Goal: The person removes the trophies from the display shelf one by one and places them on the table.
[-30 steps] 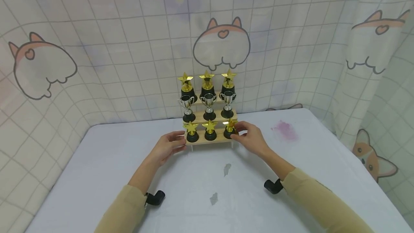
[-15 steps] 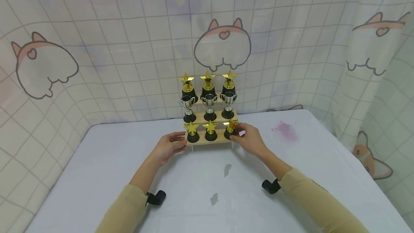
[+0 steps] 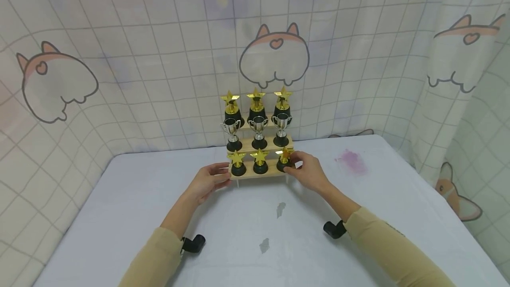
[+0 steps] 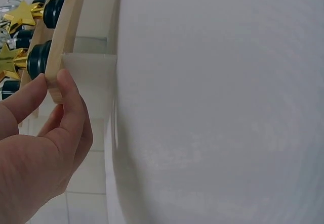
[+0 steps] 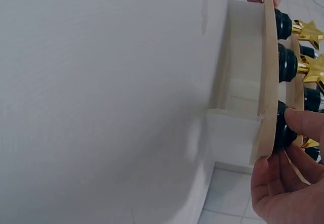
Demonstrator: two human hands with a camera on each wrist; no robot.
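A three-step wooden display stand on clear legs stands at the back middle of the table. My left hand pinches the left end of its lowest board, thumb above and forefinger below, as the left wrist view shows. At the other end my right hand pinches the black base of the rightmost gold star trophy; its thumb lies against that base. The middle star trophy and the left star trophy stand upright on the same step.
Silver cup trophies fill the middle step. Larger gold star trophies stand on the top step, near the patterned curtain behind. A white cloth with grey patches and a pink stain covers the table.
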